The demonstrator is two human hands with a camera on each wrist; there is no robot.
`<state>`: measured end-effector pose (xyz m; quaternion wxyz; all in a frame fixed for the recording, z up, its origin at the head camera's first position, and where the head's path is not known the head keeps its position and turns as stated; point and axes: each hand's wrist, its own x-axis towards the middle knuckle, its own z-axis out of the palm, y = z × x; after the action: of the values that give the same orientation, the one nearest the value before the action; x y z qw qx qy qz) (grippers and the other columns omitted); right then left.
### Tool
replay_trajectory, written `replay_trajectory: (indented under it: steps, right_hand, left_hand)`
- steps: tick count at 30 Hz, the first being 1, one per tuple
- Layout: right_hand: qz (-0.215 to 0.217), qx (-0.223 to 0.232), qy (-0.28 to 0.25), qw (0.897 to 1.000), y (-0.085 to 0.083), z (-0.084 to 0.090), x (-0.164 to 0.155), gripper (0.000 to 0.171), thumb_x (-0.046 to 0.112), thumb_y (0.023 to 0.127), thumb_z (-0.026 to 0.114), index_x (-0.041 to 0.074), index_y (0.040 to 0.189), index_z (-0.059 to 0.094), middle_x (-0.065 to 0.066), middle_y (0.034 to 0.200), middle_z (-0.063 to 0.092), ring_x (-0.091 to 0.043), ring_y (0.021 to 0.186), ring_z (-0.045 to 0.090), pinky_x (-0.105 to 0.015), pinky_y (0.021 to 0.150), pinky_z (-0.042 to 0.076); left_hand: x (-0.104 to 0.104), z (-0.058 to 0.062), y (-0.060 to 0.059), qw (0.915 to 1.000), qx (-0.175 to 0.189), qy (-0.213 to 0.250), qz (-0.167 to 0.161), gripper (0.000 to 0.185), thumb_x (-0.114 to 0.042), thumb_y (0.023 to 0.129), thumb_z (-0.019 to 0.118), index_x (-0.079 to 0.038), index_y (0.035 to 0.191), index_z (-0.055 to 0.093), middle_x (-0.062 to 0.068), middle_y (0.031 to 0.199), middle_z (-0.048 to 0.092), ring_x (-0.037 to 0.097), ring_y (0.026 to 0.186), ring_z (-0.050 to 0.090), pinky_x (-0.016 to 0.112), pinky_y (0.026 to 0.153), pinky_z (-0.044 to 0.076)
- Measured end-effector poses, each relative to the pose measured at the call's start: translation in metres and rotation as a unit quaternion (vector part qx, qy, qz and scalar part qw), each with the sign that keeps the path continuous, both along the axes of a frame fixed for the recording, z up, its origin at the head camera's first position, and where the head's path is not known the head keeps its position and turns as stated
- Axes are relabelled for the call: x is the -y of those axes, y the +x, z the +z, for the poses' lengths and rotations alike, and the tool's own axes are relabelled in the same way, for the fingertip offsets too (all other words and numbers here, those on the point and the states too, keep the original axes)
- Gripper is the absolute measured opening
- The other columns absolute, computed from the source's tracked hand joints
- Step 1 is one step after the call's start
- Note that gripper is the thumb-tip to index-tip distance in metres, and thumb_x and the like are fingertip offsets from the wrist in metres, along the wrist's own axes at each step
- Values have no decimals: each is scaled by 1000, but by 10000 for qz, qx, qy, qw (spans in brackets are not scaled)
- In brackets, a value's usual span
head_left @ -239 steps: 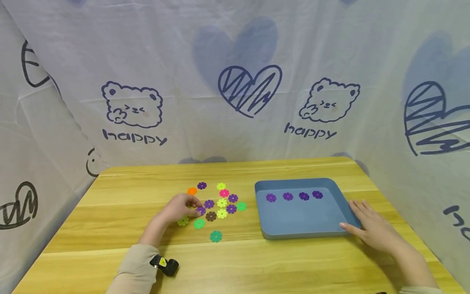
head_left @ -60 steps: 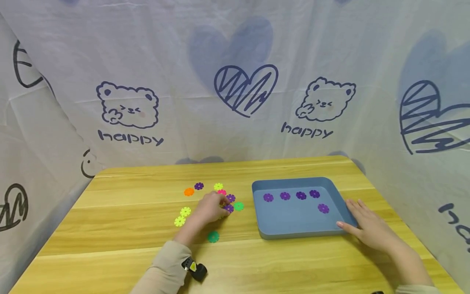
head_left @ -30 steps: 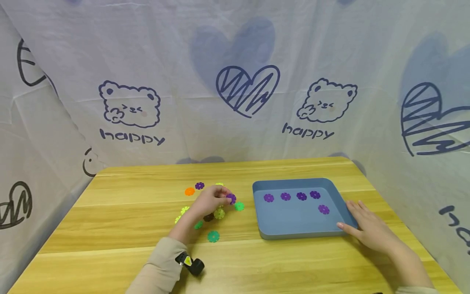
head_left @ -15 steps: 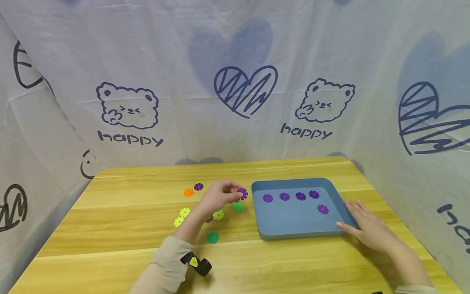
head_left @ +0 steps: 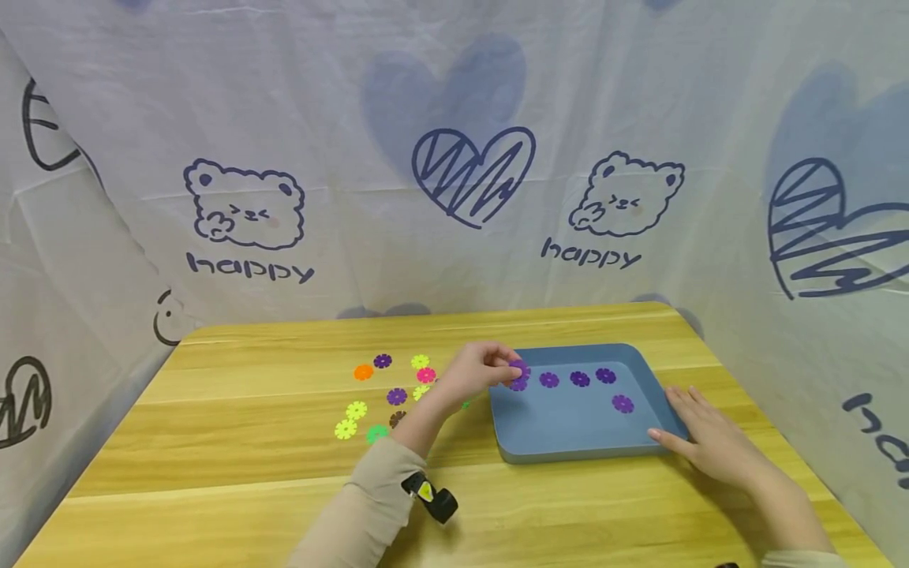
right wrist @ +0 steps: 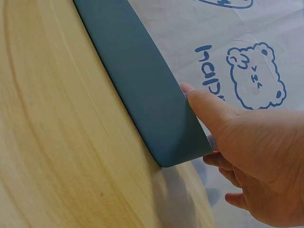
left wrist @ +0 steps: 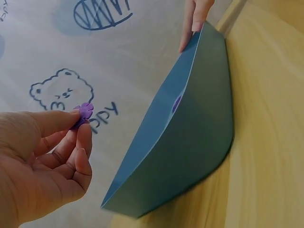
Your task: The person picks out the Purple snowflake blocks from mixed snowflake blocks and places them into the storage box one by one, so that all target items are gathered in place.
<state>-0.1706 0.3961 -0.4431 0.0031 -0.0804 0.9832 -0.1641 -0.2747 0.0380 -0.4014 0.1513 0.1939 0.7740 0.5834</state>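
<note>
My left hand [head_left: 477, 375] pinches a purple snowflake disc [head_left: 521, 369] between thumb and fingertips, above the left side of a blue-grey tray [head_left: 568, 434]. In the left wrist view that disc [left wrist: 86, 111] is held off the tray's rim, in the air. Inside the tray lie several purple discs, four-sided walls around them; one purple disc [head_left: 622, 404] sits apart, nearer the front right. My right hand [head_left: 713, 434] rests at the tray's right end, its thumb on the rim and its fingers extended along the outer side. The right wrist view shows the thumb touching the tray's edge [right wrist: 137, 85].
Loose snowflake discs in several colours lie left of the tray, among them an orange disc [head_left: 364, 371], a pink disc [head_left: 426, 375] and a purple disc [head_left: 397, 397]. My left forearm hides some. A printed cloth [head_left: 341, 197] hangs behind the wooden table [head_left: 213, 442].
The left hand picked up a purple disc from the loose group and carried it right, over the tray. Earlier, another purple disc came to lie in the tray's front right. The right hand stayed put.
</note>
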Motion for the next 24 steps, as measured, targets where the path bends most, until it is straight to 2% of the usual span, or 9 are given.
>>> replay_trajectory:
  steps: [6, 10, 12, 14, 18, 22, 24]
  right_hand:
    - [9, 1, 13, 10000, 0, 0, 0, 89, 54, 93, 56, -8, 149, 25, -33, 153, 27, -54, 142, 16, -73, 106, 19]
    - [29, -26, 25, 10000, 0, -1, -1, 89, 53, 93, 56, -8, 149, 25, -33, 153, 27, -54, 142, 17, -73, 106, 19]
    - [33, -28, 30, 10000, 0, -1, -1, 89, 53, 93, 56, -9, 149, 25, -33, 153, 27, -54, 142, 17, -73, 106, 19]
    - [30, -28, 35, 10000, 0, -1, -1, 89, 53, 93, 56, -9, 149, 25, -33, 153, 28, -54, 142, 17, -73, 106, 19]
    - [14, -9, 39, 10000, 1, -1, -1, 89, 54, 93, 56, -9, 149, 25, -33, 152, 28, -54, 142, 16, -73, 106, 19]
    - [0, 29, 22, 10000, 0, -1, 0, 89, 54, 93, 56, -8, 149, 25, -33, 153, 27, -54, 142, 16, -73, 106, 18]
    - [0, 37, 25, 10000, 0, -1, 0, 89, 54, 93, 55, -8, 149, 25, -33, 153, 27, -54, 142, 16, -73, 106, 18]
  left_hand:
    - [-32, -3, -1, 9999, 117, 42, -3, 15, -13, 87, 73, -4, 99, 70, 11, 82, 70, 23, 77, 67, 46, 83, 55]
    - [-53, -8, 0, 9997, 198, -113, -27, 13, -17, 87, 73, -9, 97, 70, 5, 78, 69, 30, 85, 70, 45, 84, 55]
    - [-62, -11, 1, 9995, 267, -118, -79, 13, -17, 88, 73, -9, 98, 69, 5, 78, 69, 34, 90, 70, 43, 86, 55]
    - [-72, -15, 1, 9995, 288, -133, -88, 13, -15, 87, 73, -8, 97, 70, 6, 79, 70, 33, 89, 71, 40, 83, 57]
    - [-90, -22, 3, 9991, 266, -324, 101, 12, -13, 84, 76, -6, 92, 70, 7, 78, 72, 29, 80, 73, 30, 71, 57]
    - [-105, -26, 5, 9966, 145, -750, 302, 8, -12, 83, 76, -7, 85, 70, 5, 75, 72, 23, 72, 73, 19, 58, 47]
    - [-112, -28, 6, 9947, 5, -973, 330, 7, -11, 84, 75, -6, 83, 70, 4, 73, 72, 22, 70, 72, 18, 55, 44]
